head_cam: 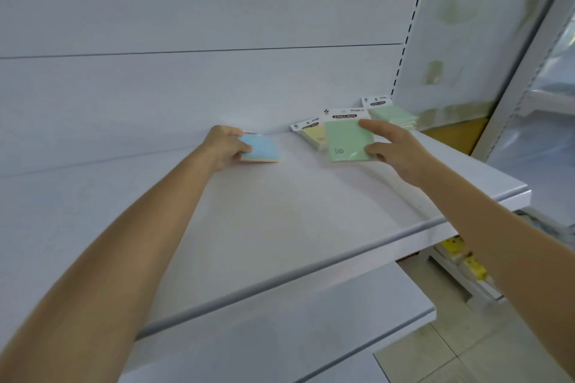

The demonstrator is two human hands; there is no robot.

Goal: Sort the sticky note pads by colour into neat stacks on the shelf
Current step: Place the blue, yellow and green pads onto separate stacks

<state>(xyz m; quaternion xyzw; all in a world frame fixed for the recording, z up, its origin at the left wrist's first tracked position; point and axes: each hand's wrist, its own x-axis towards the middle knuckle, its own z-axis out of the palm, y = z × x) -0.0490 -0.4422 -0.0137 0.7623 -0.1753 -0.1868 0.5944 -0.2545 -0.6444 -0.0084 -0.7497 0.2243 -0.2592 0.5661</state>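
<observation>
On the white shelf (280,221), my left hand (224,146) grips a blue sticky note pad (263,149) that lies flat near the back wall, with a yellowish layer showing at its lower edge. My right hand (395,149) holds a green sticky note pad (347,141) by its right side, thumb low and index finger at the top. A yellow pad (311,134) sits just behind and left of the green one. A stack of green pads (393,116) rests in the back right corner.
The shelf's back panel (186,87) rises right behind the pads. A slotted upright (404,40) stands at the right. A lower shelf (280,336) juts out beneath. Yellow packaged items (466,258) hang low on the right, above a tiled floor (451,351).
</observation>
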